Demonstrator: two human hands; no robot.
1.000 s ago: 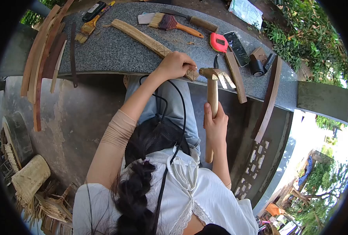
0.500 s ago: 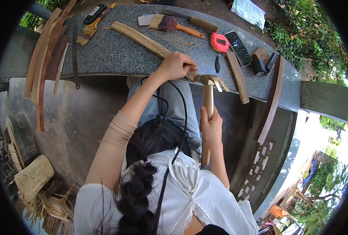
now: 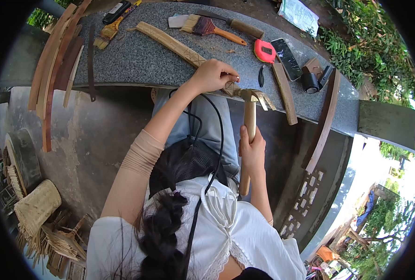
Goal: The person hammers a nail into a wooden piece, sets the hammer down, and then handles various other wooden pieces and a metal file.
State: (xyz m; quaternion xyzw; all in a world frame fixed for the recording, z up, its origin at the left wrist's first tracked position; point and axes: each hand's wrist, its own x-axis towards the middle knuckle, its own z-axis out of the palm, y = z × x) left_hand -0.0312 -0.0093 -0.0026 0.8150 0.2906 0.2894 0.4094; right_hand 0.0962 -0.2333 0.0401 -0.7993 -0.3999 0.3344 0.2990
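My right hand point(image 3: 253, 148) is wrapped round the wooden handle of a claw hammer point(image 3: 250, 114), held upright at the bench's near edge. Its head is close by the near end of a wooden strip point(image 3: 170, 43), with the claw pointing right. The strip bears criss-cross pencil-like lines and lies slantwise over the stone bench. Over its near end is my left hand point(image 3: 212, 77), thumb and fingers drawn together in a pinch just above the wood. I cannot tell what small thing, if any, sits between these fingertips.
On the granite bench point(image 3: 123, 65) are a wide paintbrush point(image 3: 209, 29), a smaller brush point(image 3: 108, 33), a wooden-handled blade point(image 3: 244, 28), a red tape measure point(image 3: 265, 50), a phone point(image 3: 286, 58) and a short wood piece point(image 3: 285, 93). Long wood strips point(image 3: 53, 70) overhang its left edge; another strip point(image 3: 324, 121) overhangs the right.
The view has shifted slightly. Both hands keep nearly the same pose, with the hammer head still beside the strip's end.
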